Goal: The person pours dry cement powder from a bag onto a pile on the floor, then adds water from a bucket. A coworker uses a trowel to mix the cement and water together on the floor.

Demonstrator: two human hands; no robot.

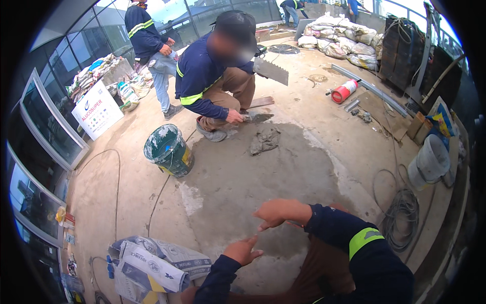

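Observation:
My left hand point(243, 251) is raised above wet grey mortar point(273, 187), its index finger stretched out and thumb apart, holding nothing I can see. Just beyond it my right hand point(281, 212) hangs with fingers loosely bent and pointing down toward the left fingertip. The two hands nearly meet; whether they touch I cannot tell. A small orange-red edge point(293, 223) shows under my right wrist, too hidden to name. Across the mortar a crouching person holds a pointing trowel point(260, 118) in one hand and a notched trowel point(271, 71) in the other. A mortar heap point(265, 140) lies before them.
A dark green bucket point(170, 150) stands left of the mortar. Printed bags point(152, 266) lie by my left arm. To the right are a coiled cable point(401, 215), a pale bucket point(429, 161), a red cylinder point(345, 91) and a metal bar point(372, 91). Other people work farther back.

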